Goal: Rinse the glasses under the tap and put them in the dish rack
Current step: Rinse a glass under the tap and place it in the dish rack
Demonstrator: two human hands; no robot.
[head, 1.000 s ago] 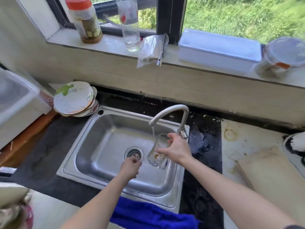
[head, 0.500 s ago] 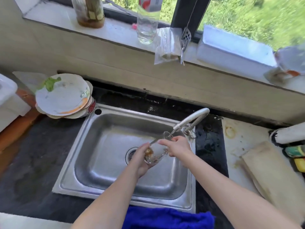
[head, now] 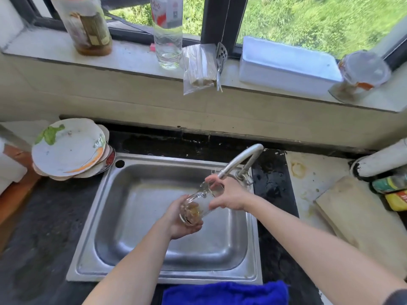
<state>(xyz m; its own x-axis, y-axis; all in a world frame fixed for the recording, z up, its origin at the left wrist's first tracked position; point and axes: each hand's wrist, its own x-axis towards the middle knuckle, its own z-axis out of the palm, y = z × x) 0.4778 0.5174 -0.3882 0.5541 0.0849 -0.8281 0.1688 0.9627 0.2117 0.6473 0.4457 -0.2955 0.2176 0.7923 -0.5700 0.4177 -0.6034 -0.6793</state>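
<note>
Home kitchen, steel sink (head: 141, 208), stacked plates (head: 68, 148), windowsill bottles (head: 167, 36)

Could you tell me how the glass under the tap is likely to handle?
The glass is wet from the tap, so probably slippery; the left hand cups its base and the right hand grips near the rim. Being rigid glass, it would likely chip if dropped on the steel sink.

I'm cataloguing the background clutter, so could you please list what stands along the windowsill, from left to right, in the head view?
Brown-stained jar → clear plastic bottle → clear plastic bag → white box → lidded plastic tub.
</note>
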